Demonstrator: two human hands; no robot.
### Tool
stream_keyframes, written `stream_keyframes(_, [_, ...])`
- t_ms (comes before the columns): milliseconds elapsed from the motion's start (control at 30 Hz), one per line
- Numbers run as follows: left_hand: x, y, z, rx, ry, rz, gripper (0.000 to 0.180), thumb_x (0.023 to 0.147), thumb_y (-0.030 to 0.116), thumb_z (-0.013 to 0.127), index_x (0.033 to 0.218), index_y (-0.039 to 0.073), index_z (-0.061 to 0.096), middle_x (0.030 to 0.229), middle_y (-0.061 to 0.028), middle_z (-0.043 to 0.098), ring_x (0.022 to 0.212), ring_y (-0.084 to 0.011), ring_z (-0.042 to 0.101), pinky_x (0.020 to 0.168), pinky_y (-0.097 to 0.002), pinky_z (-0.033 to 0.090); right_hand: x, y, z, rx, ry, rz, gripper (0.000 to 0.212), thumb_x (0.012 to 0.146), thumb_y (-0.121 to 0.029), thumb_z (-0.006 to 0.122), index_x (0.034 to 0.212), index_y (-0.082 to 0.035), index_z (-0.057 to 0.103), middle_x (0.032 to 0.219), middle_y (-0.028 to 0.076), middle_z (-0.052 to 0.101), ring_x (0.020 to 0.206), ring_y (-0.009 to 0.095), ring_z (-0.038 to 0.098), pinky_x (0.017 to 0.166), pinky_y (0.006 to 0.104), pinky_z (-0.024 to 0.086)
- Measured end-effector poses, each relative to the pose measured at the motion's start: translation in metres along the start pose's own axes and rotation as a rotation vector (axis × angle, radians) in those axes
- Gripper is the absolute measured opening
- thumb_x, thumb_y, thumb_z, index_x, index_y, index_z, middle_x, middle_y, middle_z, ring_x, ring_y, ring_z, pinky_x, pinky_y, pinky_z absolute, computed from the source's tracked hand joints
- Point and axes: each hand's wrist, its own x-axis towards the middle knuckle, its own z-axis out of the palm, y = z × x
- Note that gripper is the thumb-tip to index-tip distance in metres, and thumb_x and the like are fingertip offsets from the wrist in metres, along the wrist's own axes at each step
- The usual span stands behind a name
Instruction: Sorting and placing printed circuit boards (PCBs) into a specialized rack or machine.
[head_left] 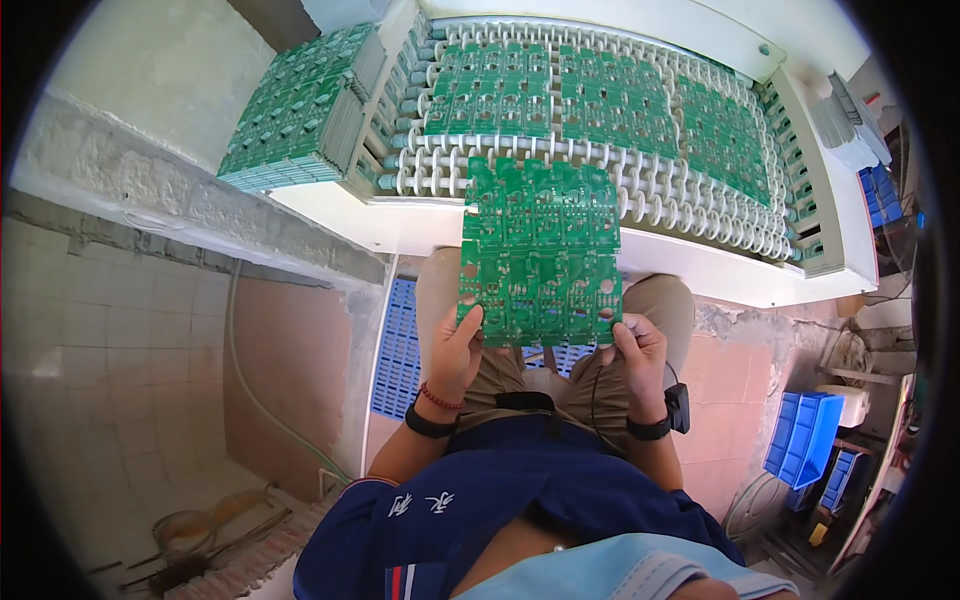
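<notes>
A green circuit board panel (pixel 540 250) is held up in front of me, its far edge overlapping the near rollers of the conveyor. My left hand (pixel 458 350) pinches its near left corner, thumb on top. At the near right corner my right hand (pixel 637 350) grips the panel the same way. The fingers beneath the panel are mostly hidden. Beyond it, more green circuit board panels (pixel 490 95) lie in a row on the white roller conveyor (pixel 700 205). A tall stack of similar panels (pixel 300 105) stands left of the conveyor.
The conveyor's white front wall (pixel 720 270) runs just beyond my knees. A concrete ledge (pixel 190 200) extends along the left. Blue plastic bins (pixel 803 435) stand low at the right, and blue slatted mats (pixel 397 350) lie below. A thin dark cable hangs by my right wrist.
</notes>
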Motion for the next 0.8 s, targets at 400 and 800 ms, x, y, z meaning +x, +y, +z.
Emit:
stream_keyframes(400, [0.008, 0.033, 0.003, 0.077, 0.104, 0.116, 0.025, 0.094, 0.017, 0.041, 0.104, -0.002, 0.053, 0.087, -0.0130, 0.064, 0.063, -0.0232, 0.065, 0.052, -0.0274, 0.054, 0.003, -0.011, -0.038, 0.103, 0.122, -0.133, 0.016, 0.091, -0.012, 0.049, 0.096, 0.001, 0.058, 0.070, 0.005, 0.058, 0.049, 0.005, 0.046, 0.044, 0.0170, 0.037])
stream_keyframes(800, [0.036, 0.059, -0.009, 0.107, 0.126, 0.169, 0.026, 0.093, 0.017, 0.043, 0.102, -0.004, 0.055, 0.089, -0.0132, 0.064, 0.062, -0.0232, 0.064, 0.052, -0.0283, 0.054, 0.019, -0.023, -0.045, 0.139, 0.195, -0.169, 0.020, 0.091, -0.013, 0.048, 0.096, 0.003, 0.059, 0.069, 0.005, 0.058, 0.047, 0.004, 0.044, 0.042, 0.0161, 0.035])
